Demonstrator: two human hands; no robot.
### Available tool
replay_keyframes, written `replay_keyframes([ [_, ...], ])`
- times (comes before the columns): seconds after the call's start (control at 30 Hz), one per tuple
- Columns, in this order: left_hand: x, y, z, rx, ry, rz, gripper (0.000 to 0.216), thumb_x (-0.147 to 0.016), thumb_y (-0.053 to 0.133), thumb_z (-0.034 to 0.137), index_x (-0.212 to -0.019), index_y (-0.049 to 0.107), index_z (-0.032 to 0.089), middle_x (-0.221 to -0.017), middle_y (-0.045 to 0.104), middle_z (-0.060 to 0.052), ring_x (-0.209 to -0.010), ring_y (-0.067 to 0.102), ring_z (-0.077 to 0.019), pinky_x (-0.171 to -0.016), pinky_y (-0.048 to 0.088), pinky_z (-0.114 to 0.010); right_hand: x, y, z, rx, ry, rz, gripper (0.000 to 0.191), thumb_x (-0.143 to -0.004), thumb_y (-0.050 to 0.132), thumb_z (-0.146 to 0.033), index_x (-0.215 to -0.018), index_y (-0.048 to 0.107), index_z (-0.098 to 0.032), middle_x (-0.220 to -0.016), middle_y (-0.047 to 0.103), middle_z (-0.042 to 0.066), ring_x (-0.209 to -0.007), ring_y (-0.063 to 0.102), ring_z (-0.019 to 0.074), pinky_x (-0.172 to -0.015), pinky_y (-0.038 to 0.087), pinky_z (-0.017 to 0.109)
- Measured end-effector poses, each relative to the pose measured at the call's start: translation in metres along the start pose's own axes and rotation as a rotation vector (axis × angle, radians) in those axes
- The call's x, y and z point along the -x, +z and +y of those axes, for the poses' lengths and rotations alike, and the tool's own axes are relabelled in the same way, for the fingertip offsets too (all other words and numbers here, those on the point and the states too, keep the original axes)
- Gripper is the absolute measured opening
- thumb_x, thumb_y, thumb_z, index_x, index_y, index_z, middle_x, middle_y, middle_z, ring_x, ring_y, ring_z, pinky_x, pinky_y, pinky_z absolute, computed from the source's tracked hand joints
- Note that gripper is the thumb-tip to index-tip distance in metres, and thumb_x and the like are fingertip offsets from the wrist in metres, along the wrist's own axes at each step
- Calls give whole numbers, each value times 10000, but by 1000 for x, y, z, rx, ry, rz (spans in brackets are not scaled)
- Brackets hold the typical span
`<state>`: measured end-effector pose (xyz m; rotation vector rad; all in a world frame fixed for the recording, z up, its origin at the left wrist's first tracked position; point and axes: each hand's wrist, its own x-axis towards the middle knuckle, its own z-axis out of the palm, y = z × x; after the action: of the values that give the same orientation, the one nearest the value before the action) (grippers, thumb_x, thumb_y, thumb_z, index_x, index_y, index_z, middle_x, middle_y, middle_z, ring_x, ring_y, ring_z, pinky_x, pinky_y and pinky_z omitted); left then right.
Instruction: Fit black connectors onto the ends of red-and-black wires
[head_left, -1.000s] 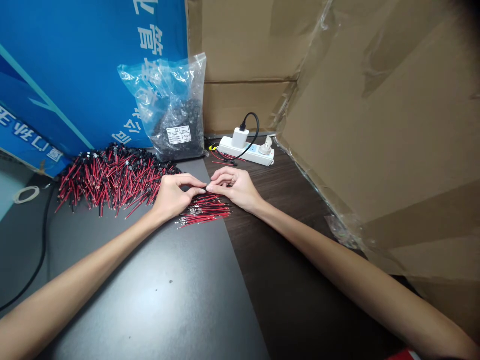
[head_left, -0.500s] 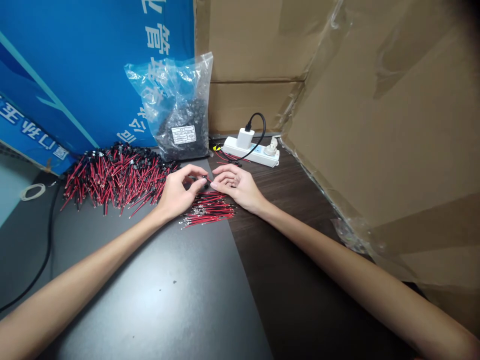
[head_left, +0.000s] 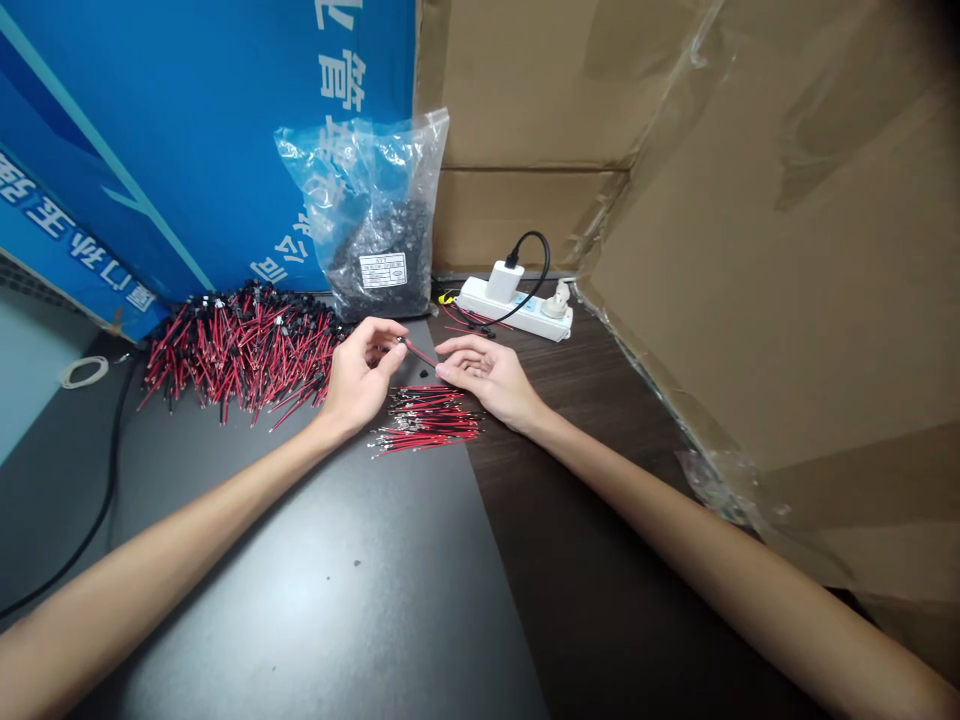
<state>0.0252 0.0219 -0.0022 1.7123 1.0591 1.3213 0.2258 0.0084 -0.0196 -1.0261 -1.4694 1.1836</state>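
Observation:
A short red-and-black wire (head_left: 421, 353) stretches between my two hands. Its left end, with something small and dark on it, is pinched by thumb and forefinger of my left hand (head_left: 358, 375). The fingertips of my right hand (head_left: 499, 382) close on the wire's other end. Just below the wire, a small black piece (head_left: 424, 374) lies on the table. Nearer to me is a flat row of loose red and black wires (head_left: 431, 420) with bare metal ends, the right hand resting close to its right side.
Left of my hands is a large heap of red-and-black wires with black connectors (head_left: 240, 355). Behind stands a clear plastic bag (head_left: 390, 255) of black parts. A white power strip (head_left: 517, 308) sits at the back; cardboard (head_left: 787, 300) walls the right side.
My hands are slightly farther apart, and more of the wire shows between them. The small black piece below is in plainer sight. The whole view has shifted a little.

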Motion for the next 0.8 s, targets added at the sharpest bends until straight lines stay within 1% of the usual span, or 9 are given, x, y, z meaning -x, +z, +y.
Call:
replay_keyframes([
  [0.27,1,0,-1,32,20,45,194,-813,694,254,-989,646,188,-917,684,-32,-853,649,-177,-753,513,-308,1,1,0,137,-56,-40,339,-820,724,-459,-999,682,-173,-725,654,19,-650,582,149,-611,423,296],
  [0.47,4,0,0,13,65,80,171,-816,697,239,-961,623,187,-926,682,-30,-836,647,-165,-757,514,-300,2,4,-1,151,-60,-31,298,-826,710,-426,-980,676,-174,-757,685,33,-682,615,155,-623,437,293],
  [0.53,3,0,0,-2,91,136,153,-837,678,243,-966,615,192,-917,671,-26,-832,644,-160,-749,518,-292,2,4,-1,146,-57,-29,287,-815,718,-407,-977,670,-175,-746,681,27,-669,609,150,-621,436,292],
  [0.6,3,0,0,-21,115,222,133,-860,656,248,-971,603,199,-905,659,-22,-823,637,-154,-746,523,-284,2,4,0,142,-54,-28,279,-801,726,-390,-971,667,-176,-744,677,24,-667,608,149,-625,437,292],
  [0.67,2,0,2,-55,137,275,110,-887,630,249,-983,601,204,-911,659,-24,-818,631,-152,-745,526,-280,2,3,1,123,-51,-26,277,-801,724,-395,-963,663,-178,-759,680,29,-698,627,158,-644,450,297],
  [0.8,1,-1,5,-181,193,235,136,-952,562,250,-1043,651,203,-982,673,-41,-851,628,-160,-732,516,-282,2,3,-1,98,-59,-14,272,-831,693,-437,-933,665,-187,-803,685,44,-762,646,174,-671,472,303],
])
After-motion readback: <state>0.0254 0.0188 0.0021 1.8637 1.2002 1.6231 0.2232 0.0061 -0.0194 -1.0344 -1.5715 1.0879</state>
